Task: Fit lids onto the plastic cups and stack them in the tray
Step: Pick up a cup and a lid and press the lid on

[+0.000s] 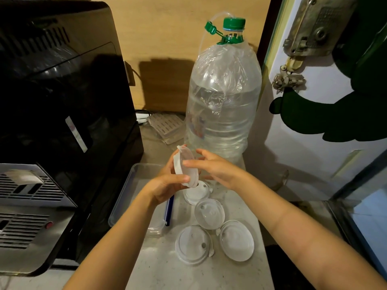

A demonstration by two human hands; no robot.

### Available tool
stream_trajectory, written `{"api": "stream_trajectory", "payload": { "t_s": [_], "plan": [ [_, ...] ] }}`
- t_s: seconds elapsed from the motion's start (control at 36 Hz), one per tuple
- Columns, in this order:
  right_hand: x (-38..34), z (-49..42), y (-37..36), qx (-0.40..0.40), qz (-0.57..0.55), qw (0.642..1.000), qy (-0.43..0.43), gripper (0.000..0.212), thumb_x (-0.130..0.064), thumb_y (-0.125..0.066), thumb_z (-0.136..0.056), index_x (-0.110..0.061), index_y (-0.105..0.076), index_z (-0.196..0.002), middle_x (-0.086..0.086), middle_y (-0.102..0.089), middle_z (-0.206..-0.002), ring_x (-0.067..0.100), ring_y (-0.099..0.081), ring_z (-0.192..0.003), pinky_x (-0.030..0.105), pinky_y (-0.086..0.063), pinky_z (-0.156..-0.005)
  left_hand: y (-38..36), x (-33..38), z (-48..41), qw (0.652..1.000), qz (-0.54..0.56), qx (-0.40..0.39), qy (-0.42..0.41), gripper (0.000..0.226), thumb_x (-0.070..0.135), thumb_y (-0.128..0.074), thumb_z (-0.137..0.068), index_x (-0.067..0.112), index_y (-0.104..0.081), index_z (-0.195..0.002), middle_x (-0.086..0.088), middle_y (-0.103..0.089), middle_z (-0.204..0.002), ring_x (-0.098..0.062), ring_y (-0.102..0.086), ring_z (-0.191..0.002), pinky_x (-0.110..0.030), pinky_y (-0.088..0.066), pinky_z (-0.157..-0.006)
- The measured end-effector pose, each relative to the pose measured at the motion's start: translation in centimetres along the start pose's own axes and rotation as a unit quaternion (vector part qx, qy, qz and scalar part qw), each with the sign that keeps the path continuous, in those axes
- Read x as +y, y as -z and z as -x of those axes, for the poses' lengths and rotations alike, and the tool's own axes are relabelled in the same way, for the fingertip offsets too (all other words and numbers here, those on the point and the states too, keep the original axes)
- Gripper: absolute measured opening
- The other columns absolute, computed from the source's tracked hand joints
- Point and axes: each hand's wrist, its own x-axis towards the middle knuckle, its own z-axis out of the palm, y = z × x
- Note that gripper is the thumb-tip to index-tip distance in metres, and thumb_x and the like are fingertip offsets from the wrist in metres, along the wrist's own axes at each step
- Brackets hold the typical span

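My left hand holds a white translucent lid, tilted on edge above the counter. The fingers of my right hand are spread just right of the lid, and the index fingertip rests on its face. Directly below stands a clear plastic cup with a lid on it. Three more lidded cups sit nearer to me: one in the middle, one at front left, one at front right. The clear plastic tray lies to the left, under my left wrist; I see no cups in its visible part.
A large water bottle with a green cap stands right behind my hands. A black machine fills the left side, close to the tray. A white door bounds the right. A blue strip lies along the tray's right edge.
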Motion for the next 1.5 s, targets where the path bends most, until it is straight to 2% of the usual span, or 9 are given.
{"api": "stream_trajectory", "payload": {
  "t_s": [0.06, 0.14, 0.22, 0.28, 0.36, 0.42, 0.58, 1.03, 1.5],
  "plan": [
    [0.5, -0.1, 0.7, 0.02, -0.015, 1.0, -0.004, 0.087, -0.038, -0.065, -0.083, -0.019, -0.015, -0.151, 0.005, -0.029, -0.154, 0.023, -0.034, -0.139, 0.033, -0.034, -0.106, 0.4, -0.1, 0.3, 1.0, 0.007, 0.006, 0.0, 0.098, 0.014, -0.071, -0.051, 0.028, -0.028, -0.138, -0.004, -0.051, -0.121, -0.024, -0.06, -0.105, -0.048, -0.049, -0.09],
    [2.2, -0.4, 1.7, 0.07, -0.028, 0.997, -0.024, 0.084, -0.042, -0.063, -0.083, -0.02, -0.017, -0.15, 0.003, -0.023, -0.157, 0.023, -0.029, -0.142, 0.037, -0.031, -0.112, 1.1, -0.3, 0.9, 1.0, 0.017, 0.008, 0.003, 0.099, 0.014, -0.071, -0.05, 0.029, -0.028, -0.138, -0.007, -0.047, -0.125, -0.026, -0.06, -0.106, -0.049, -0.047, -0.093],
    [4.4, -0.8, 1.9, 0.099, 0.039, 0.993, -0.053, 0.089, -0.042, -0.063, -0.084, -0.019, -0.01, -0.151, 0.005, -0.018, -0.159, 0.023, -0.024, -0.144, 0.035, -0.028, -0.111, 1.7, -0.5, 1.3, 0.999, 0.027, 0.017, 0.007, 0.104, 0.018, -0.082, -0.043, 0.036, -0.033, -0.133, -0.008, -0.044, -0.131, -0.031, -0.058, -0.11, -0.047, -0.049, -0.09],
    [5.9, -0.9, 1.5, 0.104, 0.085, 0.988, -0.079, 0.095, -0.04, -0.066, -0.083, -0.016, -0.006, -0.152, 0.005, -0.016, -0.159, 0.024, -0.021, -0.145, 0.035, -0.025, -0.112, 2.0, -0.7, 1.6, 0.999, 0.035, 0.016, 0.01, 0.11, 0.031, -0.09, -0.035, 0.037, -0.036, -0.13, -0.007, -0.045, -0.13, -0.03, -0.059, -0.109, -0.043, -0.052, -0.086],
    [8.0, -1.0, -0.2, 0.091, 0.184, 0.972, -0.112, 0.108, -0.052, -0.073, -0.066, -0.017, -0.015, -0.15, 0.007, -0.026, -0.156, 0.027, -0.029, -0.141, 0.039, -0.033, -0.112, 2.1, -0.9, 1.8, 0.999, 0.041, 0.018, 0.013, 0.101, 0.041, -0.091, -0.032, 0.04, -0.043, -0.121, -0.004, -0.05, -0.124, -0.027, -0.06, -0.106, -0.039, -0.055, -0.082],
    [9.7, -1.4, -1.3, 0.084, 0.25, 0.956, -0.13, 0.109, -0.059, -0.072, -0.056, -0.02, -0.023, -0.145, 0.008, -0.034, -0.15, 0.028, -0.039, -0.134, 0.042, -0.041, -0.105, 2.1, -1.0, 2.0, 0.999, 0.04, 0.022, 0.017, 0.098, 0.044, -0.09, -0.032, 0.041, -0.044, -0.119, -0.005, -0.048, -0.126, -0.028, -0.057, -0.11, -0.038, -0.056, -0.082],
    [12.3, -1.4, -3.6, 0.072, 0.374, 0.906, -0.188, 0.114, -0.061, -0.064, -0.072, -0.017, 0.005, -0.151, 0.014, -0.011, -0.158, 0.037, -0.026, -0.14, 0.041, -0.033, -0.108, 2.2, -1.4, 2.4, 0.998, 0.06, 0.018, 0.019, 0.102, 0.045, -0.09, -0.033, 0.036, -0.042, -0.123, -0.006, -0.052, -0.122, -0.025, -0.064, -0.103, -0.037, -0.057, -0.08],
    [12.4, -2.2, -4.4, 0.119, 0.364, 0.899, -0.212, 0.103, -0.052, -0.068, -0.073, -0.009, -0.012, -0.148, 0.012, -0.023, -0.153, 0.032, -0.03, -0.138, 0.039, -0.036, -0.105, 2.6, -1.6, 3.7, 0.996, 0.077, 0.025, 0.044, 0.098, 0.039, -0.09, -0.032, 0.036, -0.045, -0.119, -0.008, -0.049, -0.124, -0.031, -0.057, -0.11, -0.039, -0.055, -0.08],
    [10.9, -0.8, -2.0, 0.112, 0.319, 0.923, -0.185, 0.094, -0.05, -0.073, -0.063, -0.015, -0.03, -0.139, 0.009, -0.04, -0.138, 0.028, -0.046, -0.124, 0.04, -0.046, -0.097, 2.8, -1.9, 2.9, 0.995, 0.082, 0.035, 0.053, 0.107, 0.04, -0.091, -0.028, 0.03, -0.042, -0.123, -0.011, -0.052, -0.121, -0.034, -0.055, -0.111, -0.04, -0.055, -0.082]
  ]
}}
